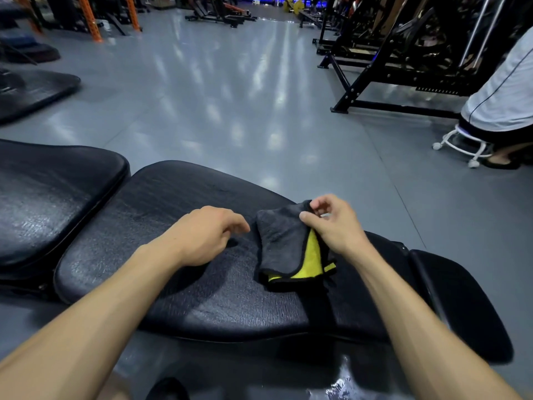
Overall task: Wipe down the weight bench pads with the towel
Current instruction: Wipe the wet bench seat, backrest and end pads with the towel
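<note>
Grey gym floor [230,96] behind a black bench pad [173,255]. Right hand [331,223] pinches the towel [285,246] lying on the pad; left hand [207,235] hovers beside it, fingers loosely curled, holding nothing.

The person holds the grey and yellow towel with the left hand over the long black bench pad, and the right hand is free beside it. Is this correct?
Not quite: the hands are swapped. In the head view, the right hand pinches the grey and yellow microfibre towel over the long black padded bench pad, and the left hand is free beside it, holding nothing.
</note>
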